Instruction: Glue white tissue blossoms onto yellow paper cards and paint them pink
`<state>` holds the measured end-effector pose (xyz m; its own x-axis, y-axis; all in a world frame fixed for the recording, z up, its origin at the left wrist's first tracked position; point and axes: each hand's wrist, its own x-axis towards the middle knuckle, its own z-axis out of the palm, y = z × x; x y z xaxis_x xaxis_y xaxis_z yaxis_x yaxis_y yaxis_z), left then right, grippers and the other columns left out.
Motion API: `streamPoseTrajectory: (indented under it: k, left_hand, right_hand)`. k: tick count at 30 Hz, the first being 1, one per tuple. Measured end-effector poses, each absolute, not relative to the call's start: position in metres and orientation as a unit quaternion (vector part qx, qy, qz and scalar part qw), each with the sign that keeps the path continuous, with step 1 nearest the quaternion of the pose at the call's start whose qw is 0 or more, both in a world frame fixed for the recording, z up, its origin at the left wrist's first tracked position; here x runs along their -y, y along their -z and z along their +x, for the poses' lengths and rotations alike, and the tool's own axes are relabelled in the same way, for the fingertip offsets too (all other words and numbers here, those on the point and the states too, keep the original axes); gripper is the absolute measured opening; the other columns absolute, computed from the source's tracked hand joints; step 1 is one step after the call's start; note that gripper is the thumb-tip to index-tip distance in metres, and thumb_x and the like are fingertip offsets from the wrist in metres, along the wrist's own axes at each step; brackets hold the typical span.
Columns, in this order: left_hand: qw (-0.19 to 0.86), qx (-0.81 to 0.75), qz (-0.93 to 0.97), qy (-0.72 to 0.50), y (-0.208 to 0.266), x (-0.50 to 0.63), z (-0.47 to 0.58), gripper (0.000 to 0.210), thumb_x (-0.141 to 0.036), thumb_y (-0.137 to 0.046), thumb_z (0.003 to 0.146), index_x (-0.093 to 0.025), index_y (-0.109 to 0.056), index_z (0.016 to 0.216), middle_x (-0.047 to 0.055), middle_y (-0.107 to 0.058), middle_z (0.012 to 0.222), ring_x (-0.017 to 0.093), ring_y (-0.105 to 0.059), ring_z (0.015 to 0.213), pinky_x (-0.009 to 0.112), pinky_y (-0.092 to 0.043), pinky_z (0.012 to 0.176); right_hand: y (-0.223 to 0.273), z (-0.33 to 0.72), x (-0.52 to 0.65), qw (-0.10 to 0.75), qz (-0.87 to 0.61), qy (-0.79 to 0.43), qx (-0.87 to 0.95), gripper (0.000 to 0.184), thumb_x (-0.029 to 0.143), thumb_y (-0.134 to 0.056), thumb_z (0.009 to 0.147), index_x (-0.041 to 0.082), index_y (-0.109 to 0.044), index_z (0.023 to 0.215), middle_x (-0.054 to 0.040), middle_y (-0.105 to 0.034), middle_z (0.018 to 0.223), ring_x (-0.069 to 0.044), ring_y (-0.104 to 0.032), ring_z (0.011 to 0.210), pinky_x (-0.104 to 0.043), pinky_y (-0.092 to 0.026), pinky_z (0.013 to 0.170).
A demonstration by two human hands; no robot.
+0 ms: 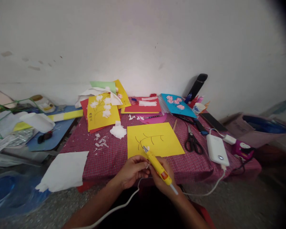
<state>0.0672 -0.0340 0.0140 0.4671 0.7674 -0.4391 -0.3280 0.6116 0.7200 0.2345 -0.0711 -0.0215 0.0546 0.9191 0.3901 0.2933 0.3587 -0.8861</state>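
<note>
— What did your right hand (165, 178) have?

— You gripped the yellow glue gun (158, 167) in a closed fist, its nozzle pointing to eleven o'clock over the near edge of the yellow card (154, 140) (the one with branch lines drawn on it).

— And your left hand (131, 171)?

— Your fingertips were pinched on something small and white beside the gun; I couldn't tell what. At two o'clock from the card lay black scissors (193, 143), with a white power bank (216, 149) just beyond them, all on the checked tablecloth (105, 159).
</note>
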Motion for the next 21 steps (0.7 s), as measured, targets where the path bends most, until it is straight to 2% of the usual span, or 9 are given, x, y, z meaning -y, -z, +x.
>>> streamPoseTrajectory:
  k: [7, 11, 14, 16, 18, 21]
  left_hand:
    - [0.82, -0.401, 0.293, -0.284, -0.016, 0.037, 0.064, 0.041, -0.034, -0.085, 0.073, -0.012, -0.062, 0.098, 0.004, -0.069, 0.075, 0.01, -0.064, 0.056, 0.018, -0.052, 0.046]
    - [0.817, -0.406, 0.29, -0.289, -0.017, 0.038, 0.065, 0.043, -0.032, -0.088, 0.067, -0.01, -0.063, 0.093, 0.004, -0.068, 0.075, 0.009, -0.061, 0.054, 0.018, -0.05, 0.046]
    - [0.803, -0.413, 0.301, -0.305, -0.018, 0.037, 0.063, 0.04, -0.033, -0.088, 0.066, -0.011, -0.062, 0.087, 0.004, -0.068, 0.076, 0.009, -0.061, 0.056, 0.02, -0.049, 0.048]
    - [0.776, -0.43, 0.33, -0.322, -0.017, 0.035, 0.06, 0.037, -0.034, -0.086, 0.068, -0.013, -0.061, 0.085, 0.003, -0.067, 0.076, 0.01, -0.061, 0.058, 0.023, -0.05, 0.052]
    - [0.723, -0.454, 0.399, -0.334, -0.016, 0.031, 0.054, 0.03, -0.035, -0.08, 0.074, -0.014, -0.061, 0.085, 0.001, -0.065, 0.073, 0.011, -0.06, 0.059, 0.025, -0.05, 0.057]
    - [0.576, -0.494, 0.567, -0.321, -0.012, 0.024, 0.046, 0.018, -0.034, -0.065, 0.088, -0.016, -0.063, 0.087, 0.001, -0.064, 0.072, 0.012, -0.059, 0.065, 0.028, -0.047, 0.064]
  right_hand:
    - [0.026, 0.243, 0.071, 0.531, -0.421, -0.293, 0.674, 0.011, 0.022, -0.062, 0.092, 0.027, -0.063, 0.102, -0.0069, -0.075, 0.098, -0.026, -0.072, 0.09, -0.04, -0.058, 0.08]
    - [0.022, 0.239, 0.072, 0.531, -0.42, -0.309, 0.668, 0.008, 0.026, -0.062, 0.093, 0.027, -0.065, 0.1, -0.0061, -0.074, 0.095, -0.026, -0.072, 0.089, -0.039, -0.058, 0.08]
    - [0.011, 0.235, 0.076, 0.539, -0.47, -0.333, 0.614, 0.012, 0.033, -0.064, 0.094, 0.025, -0.066, 0.103, -0.0066, -0.074, 0.096, -0.025, -0.071, 0.086, -0.037, -0.058, 0.078]
    - [0.001, 0.239, 0.078, 0.539, -0.521, -0.364, 0.553, 0.019, 0.04, -0.066, 0.092, 0.023, -0.066, 0.101, -0.0062, -0.072, 0.092, -0.023, -0.069, 0.081, -0.034, -0.058, 0.073]
    - [-0.007, 0.249, 0.081, 0.518, -0.552, -0.426, 0.495, 0.029, 0.049, -0.068, 0.09, 0.022, -0.065, 0.099, -0.0025, -0.067, 0.078, -0.02, -0.064, 0.066, -0.03, -0.054, 0.061]
    - [-0.012, 0.27, 0.089, 0.451, -0.562, -0.517, 0.463, 0.04, 0.06, -0.062, 0.091, 0.02, -0.064, 0.096, 0.0034, -0.056, 0.059, -0.014, -0.052, 0.049, -0.026, -0.043, 0.047]
